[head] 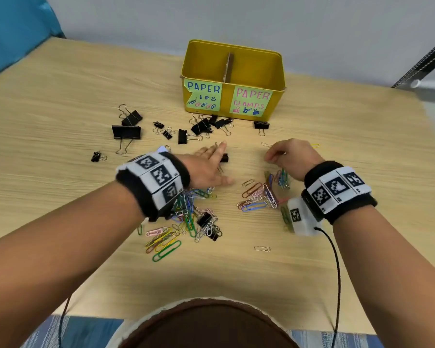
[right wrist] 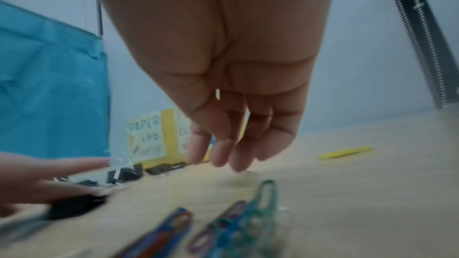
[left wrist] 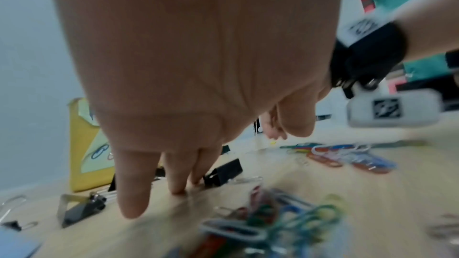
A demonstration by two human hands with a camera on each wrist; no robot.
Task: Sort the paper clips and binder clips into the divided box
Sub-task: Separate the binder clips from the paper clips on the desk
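Left hand flat, fingers straight, touching one binder clip. Right hand fingers hang loose, gripping nothing. Beyond both: box, two compartments, roughly a dozen binder clips. Paper clips under the wrists: two piles.

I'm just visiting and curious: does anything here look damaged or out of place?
Yes. The left label on the yellow box is torn, so it reads "PAPER IPS". A black binder clip also lies in the paper clip heap.

Box at table rear; binder clips before it, leftward; paper clips nearest, under both wrists.
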